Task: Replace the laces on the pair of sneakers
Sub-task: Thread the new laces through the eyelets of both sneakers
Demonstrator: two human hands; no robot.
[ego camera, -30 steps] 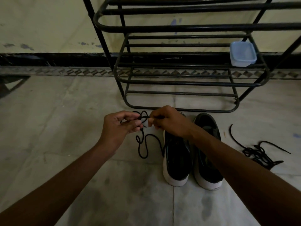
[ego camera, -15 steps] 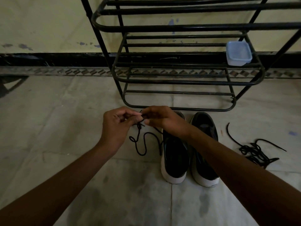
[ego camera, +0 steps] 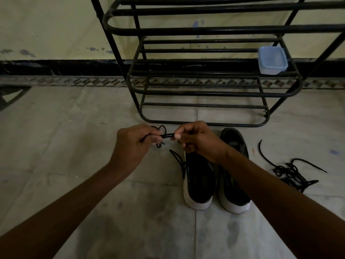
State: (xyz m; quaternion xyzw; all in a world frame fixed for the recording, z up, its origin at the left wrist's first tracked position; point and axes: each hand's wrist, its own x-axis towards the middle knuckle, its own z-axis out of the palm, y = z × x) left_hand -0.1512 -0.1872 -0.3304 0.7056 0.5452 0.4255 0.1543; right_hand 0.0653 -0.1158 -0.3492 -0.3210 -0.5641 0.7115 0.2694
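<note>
My left hand (ego camera: 134, 144) and right hand (ego camera: 197, 141) each pinch the thin black cord lace (ego camera: 167, 135), a short stretch running sideways between them. The black white-soled sneakers (ego camera: 200, 184) sit on the floor (ego camera: 74, 146) under my right wrist, toes pointing away, so the right hand is nearer.

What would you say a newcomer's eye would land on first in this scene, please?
Most likely the two hands at the centre: the left hand and right hand pinch a black lace between them above the floor. Under the right wrist stands a pair of black sneakers with white soles, and a tangle of loose laces lies on the floor to their right. Behind, a black metal rack holds a pale blue container.
</note>
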